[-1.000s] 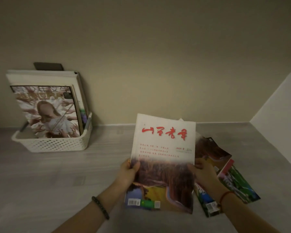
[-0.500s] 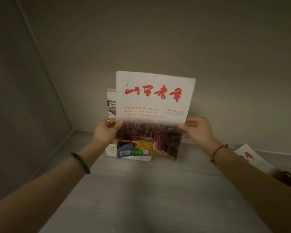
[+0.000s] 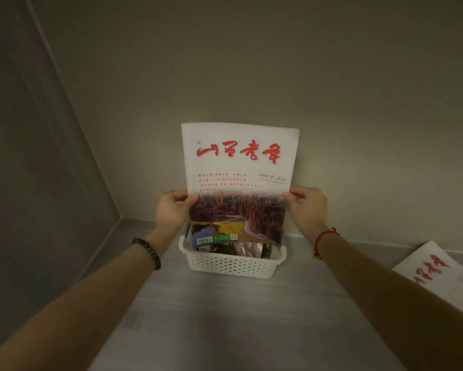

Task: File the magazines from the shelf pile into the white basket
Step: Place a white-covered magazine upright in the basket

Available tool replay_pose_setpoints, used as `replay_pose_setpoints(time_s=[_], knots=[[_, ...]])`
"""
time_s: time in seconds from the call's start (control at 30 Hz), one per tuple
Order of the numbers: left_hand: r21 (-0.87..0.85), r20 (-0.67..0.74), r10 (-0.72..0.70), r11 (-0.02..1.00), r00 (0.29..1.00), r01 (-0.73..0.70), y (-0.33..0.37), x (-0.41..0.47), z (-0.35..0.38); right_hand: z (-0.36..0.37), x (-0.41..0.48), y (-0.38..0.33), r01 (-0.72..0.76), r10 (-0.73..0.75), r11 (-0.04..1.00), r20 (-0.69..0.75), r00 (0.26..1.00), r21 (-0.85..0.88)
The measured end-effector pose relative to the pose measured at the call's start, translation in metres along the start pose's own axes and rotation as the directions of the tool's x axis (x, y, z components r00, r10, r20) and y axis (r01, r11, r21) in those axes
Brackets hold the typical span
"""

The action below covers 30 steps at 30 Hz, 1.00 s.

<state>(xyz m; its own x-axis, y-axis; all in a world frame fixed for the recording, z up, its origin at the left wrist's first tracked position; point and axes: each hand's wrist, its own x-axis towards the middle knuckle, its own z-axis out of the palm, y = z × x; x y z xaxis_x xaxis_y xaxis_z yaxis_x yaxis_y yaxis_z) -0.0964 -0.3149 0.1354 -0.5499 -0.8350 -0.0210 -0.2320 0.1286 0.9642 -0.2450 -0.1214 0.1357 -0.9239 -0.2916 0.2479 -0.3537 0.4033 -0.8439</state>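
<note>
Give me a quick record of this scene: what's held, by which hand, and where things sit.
Held: red-titled magazine, upright
Left hand: grips its left edge
Right hand: grips its right edge
Position: lower edge at rim of the white basket
In basket: other magazines
On shelf: another magazine, far right

light: dim, warm, even | source: you cannot tell | brightest: white magazine [image 3: 239,145] cover | shadows: soft dark patch on shelf [image 3: 225,325] | focus: your centre sharp, corners soft | edges: wall seam [image 3: 75,113] slanted by wide-angle lens
</note>
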Motion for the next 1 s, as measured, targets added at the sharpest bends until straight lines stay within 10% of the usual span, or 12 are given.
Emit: replay_pose_setpoints(time_s=[0.57,1.0], knots=[[0.15,-0.078,-0.091,0.983,0.993,0.102,-0.064,0.027,0.023,0.037,-0.004,0.071,-0.181,0.19,0.978,0.093,0.977,-0.101],[0.021,0.179,-0.033,0.999,0.983,0.03,-0.046,-0.073,0.098,-0.131,-0.06,0.147,-0.345,0.346,0.933,-0.001,0.938,-0.104]])
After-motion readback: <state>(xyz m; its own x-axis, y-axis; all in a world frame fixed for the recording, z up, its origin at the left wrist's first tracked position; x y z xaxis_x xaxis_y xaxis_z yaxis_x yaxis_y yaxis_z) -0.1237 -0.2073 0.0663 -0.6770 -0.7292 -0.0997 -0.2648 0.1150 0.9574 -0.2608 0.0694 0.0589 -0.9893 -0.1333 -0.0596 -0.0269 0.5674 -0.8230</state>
